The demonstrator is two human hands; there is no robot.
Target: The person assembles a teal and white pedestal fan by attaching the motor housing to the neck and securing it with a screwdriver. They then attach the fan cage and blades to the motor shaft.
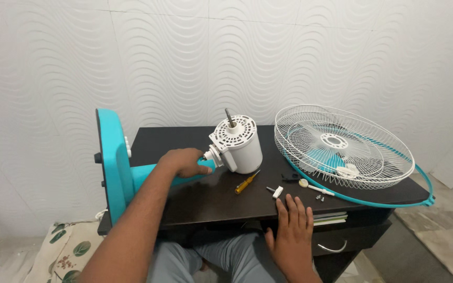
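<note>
Dark worktop [205, 199] against wavy white wall [184, 57] | my left grip [184, 161] wraps the teal fan neck [148, 175] | right grip [293, 222] open, flat at worktop edge | screwdriver [247, 182], grilles [342, 147] nearby

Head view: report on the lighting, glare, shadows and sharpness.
Head view: even, soft indoor light; faint sheen on the dark table, no harsh glare; the fan grille throws a fine mesh shadow beneath itself; the motor, screwdriver and both hands, left hand and right hand, look sharp, without motion blur.
</note>
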